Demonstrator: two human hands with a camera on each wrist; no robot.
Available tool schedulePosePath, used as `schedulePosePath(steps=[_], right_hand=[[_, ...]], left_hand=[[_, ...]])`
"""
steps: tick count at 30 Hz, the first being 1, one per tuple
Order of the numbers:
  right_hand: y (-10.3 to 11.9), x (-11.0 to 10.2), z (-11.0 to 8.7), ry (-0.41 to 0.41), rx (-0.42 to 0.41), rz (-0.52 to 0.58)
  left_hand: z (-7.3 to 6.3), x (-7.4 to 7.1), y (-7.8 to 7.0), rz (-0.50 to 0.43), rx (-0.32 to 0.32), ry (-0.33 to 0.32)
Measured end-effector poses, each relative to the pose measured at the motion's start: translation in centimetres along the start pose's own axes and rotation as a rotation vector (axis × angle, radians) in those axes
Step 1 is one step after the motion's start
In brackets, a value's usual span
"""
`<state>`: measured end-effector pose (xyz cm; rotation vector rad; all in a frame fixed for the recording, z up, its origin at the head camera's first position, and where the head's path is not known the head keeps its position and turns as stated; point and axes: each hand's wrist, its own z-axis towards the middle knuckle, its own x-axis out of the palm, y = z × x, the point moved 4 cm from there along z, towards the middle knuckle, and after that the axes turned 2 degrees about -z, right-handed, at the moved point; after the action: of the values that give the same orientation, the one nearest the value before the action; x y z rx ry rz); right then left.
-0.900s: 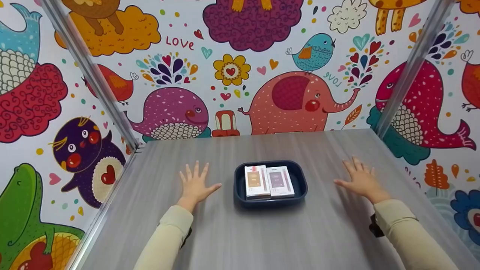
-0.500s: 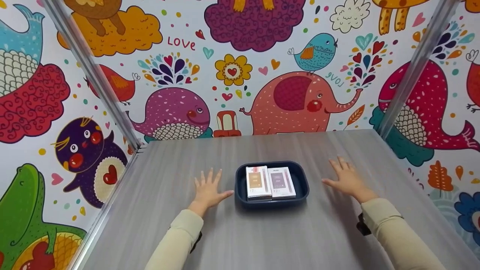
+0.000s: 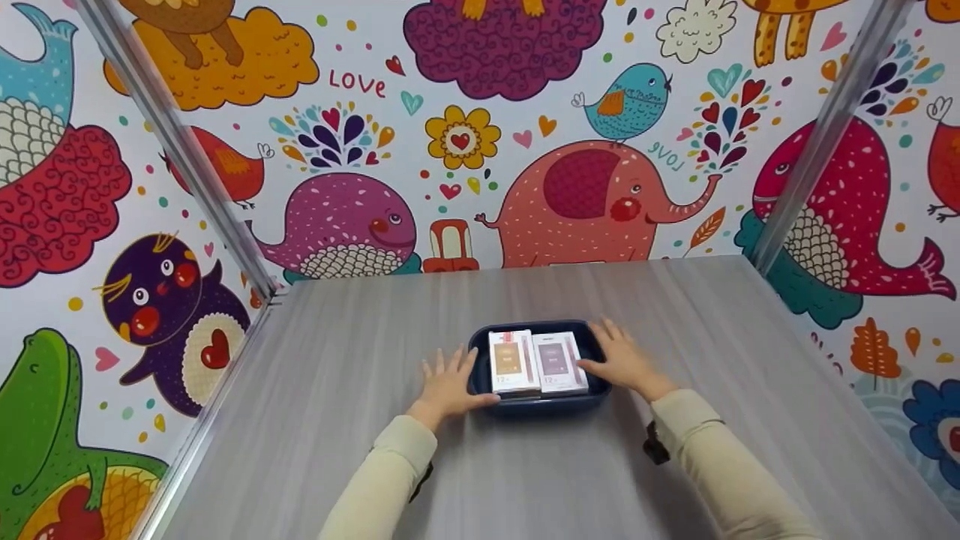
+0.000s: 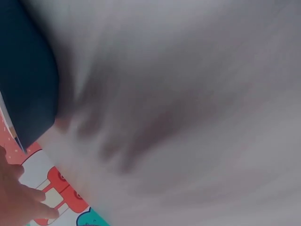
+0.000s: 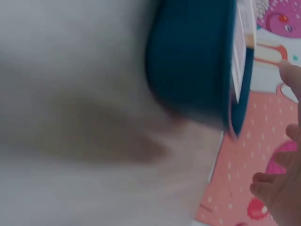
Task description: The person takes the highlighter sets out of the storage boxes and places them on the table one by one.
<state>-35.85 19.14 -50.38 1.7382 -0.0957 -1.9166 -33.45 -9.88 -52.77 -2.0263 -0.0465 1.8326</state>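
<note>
A dark blue tray (image 3: 546, 406) sits mid-table with two flat white boxes side by side in it, one with an orange-brown panel (image 3: 508, 362) and one with a purple panel (image 3: 559, 364). My left hand (image 3: 448, 381) lies flat with spread fingers against the tray's left side, thumb by its front corner. My right hand (image 3: 621, 360) is spread over the tray's right rim, thumb near the purple box. Both wrist views are blurred: the left wrist view shows the tray (image 4: 28, 80) and fingers (image 4: 19, 197), and the right wrist view shows the tray (image 5: 193, 61) and fingers (image 5: 277, 188).
The grey wood-grain table (image 3: 465, 480) is walled on three sides by cartoon-animal panels. Metal posts stand at the back left (image 3: 187, 157) and back right (image 3: 817, 127) corners. Nothing else lies on the table.
Both hands have slid inward across the table from wide apart to the tray's two sides. The tray and boxes have not moved.
</note>
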Motion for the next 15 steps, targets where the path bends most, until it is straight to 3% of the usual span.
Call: schedulePosePath(steps=[6,15], right_hand=[[2.6,2.9,0.8,0.019,-0.057,0.017],[3.8,5.5,0.9,0.109,0.037,0.040]], left_hand=[[0.3,1.0,-0.3,-0.013,-0.018,0.045],[0.6,1.1,-0.5,-0.041,-0.059,0.076]])
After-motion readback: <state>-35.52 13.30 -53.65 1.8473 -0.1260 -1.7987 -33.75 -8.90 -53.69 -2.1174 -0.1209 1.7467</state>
